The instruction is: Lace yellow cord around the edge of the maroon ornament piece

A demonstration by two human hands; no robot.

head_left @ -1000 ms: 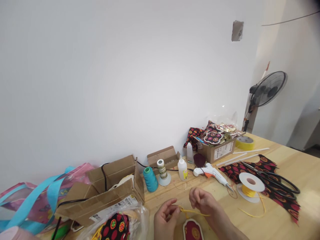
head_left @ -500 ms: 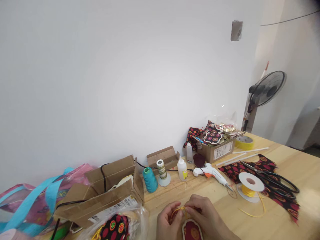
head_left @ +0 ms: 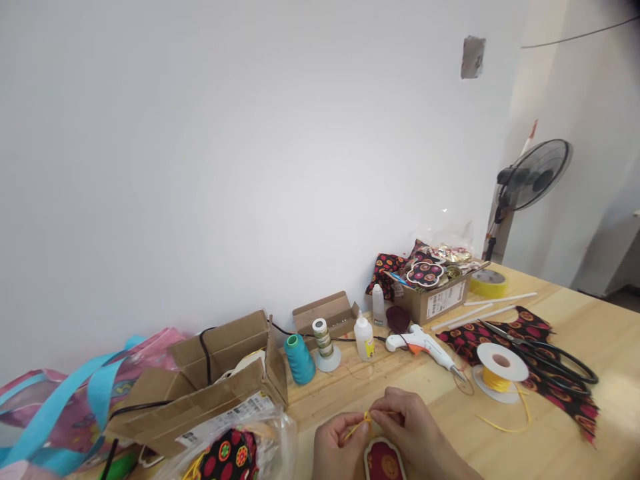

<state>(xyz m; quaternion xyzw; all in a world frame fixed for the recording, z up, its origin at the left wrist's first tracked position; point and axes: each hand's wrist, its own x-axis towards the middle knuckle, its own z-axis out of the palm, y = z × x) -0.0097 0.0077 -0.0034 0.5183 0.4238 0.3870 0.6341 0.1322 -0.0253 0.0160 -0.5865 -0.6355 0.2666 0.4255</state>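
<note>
Between my two hands, low in the view, a yellow cord (head_left: 367, 418) is bunched into a small loop or knot. My left hand (head_left: 336, 448) pinches the cord from the left with thumb and forefinger. From the right, my right hand (head_left: 409, 427) grips it at the knot, its fingers bent and pressed together. Just below the knot is a dark red fabric pendant (head_left: 384, 461) with a cream scalloped border; its lower end is cut off by the frame. Whether the cord runs through the pendant's top is hidden by my fingers.
Right of my hands lie a spool of yellow cord (head_left: 500, 367), black scissors (head_left: 560, 367) on patterned fabric (head_left: 585, 417), and a white glue gun (head_left: 423, 347). Behind stand a glue bottle (head_left: 364, 337) and a teal thread cone (head_left: 300, 360). An open cardboard box (head_left: 200, 413) is left.
The yellow cord's wider loop by my left fingers has been drawn smaller, and the knot shows above my fingertips. Both hands stay nearly in place.
</note>
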